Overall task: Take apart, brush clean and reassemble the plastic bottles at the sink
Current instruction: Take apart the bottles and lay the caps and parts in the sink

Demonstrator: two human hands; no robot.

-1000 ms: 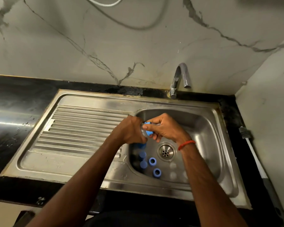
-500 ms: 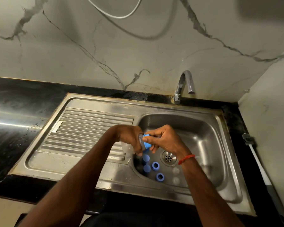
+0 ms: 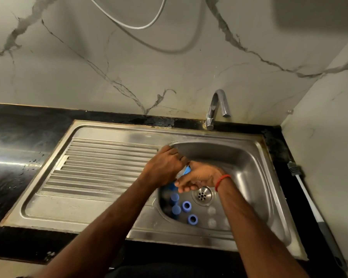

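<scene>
Over the left side of the steel sink basin point(image 3: 249, 169) my left hand point(image 3: 165, 167) grips a clear plastic bottle, almost wholly hidden inside the fist. My right hand point(image 3: 199, 177) pinches that bottle's blue cap point(image 3: 187, 169), of which only a sliver shows between the two hands. Below them in the basin stand capped bottles, one blue cap point(image 3: 174, 197) nearer the hands and another point(image 3: 176, 209) below it. Two loose blue caps lie open side up, one point(image 3: 186, 206) beside the drain and one point(image 3: 192, 219) near the front wall.
The drain point(image 3: 202, 195) sits just right of the caps. A tap point(image 3: 217, 107) rises behind the basin. The ribbed drainboard point(image 3: 100, 167) spreads to the left. A long white-and-grey bottle brush point(image 3: 309, 205) lies on the black counter at the right. A white cable point(image 3: 141, 27) hangs on the wall.
Both hands have twisted against each other on the bottle: my right hand rolled palm down over the blue cap, which now shows less. The camera view has tilted up slightly.
</scene>
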